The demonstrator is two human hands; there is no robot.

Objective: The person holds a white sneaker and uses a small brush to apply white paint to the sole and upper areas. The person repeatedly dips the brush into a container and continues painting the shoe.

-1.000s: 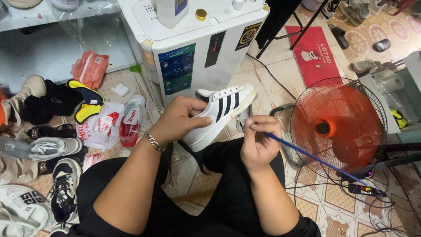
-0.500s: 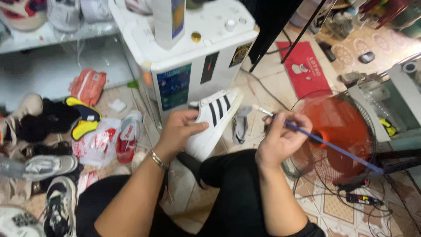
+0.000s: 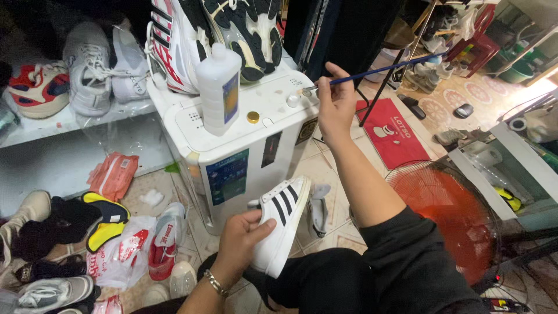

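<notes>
Gripping one white sneaker (image 3: 281, 224) (left hand (image 3: 241, 244)); right hand (image 3: 336, 104) fingers clamped on one brush (image 3: 378, 71)

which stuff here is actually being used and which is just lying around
In use:
- white striped shoe, held in left hand
- blue brush, held in right hand, tip on the white machine

Lying about:
- white bottle
- red fan
- red mat
- shelf sneakers
- floor shoes
</notes>
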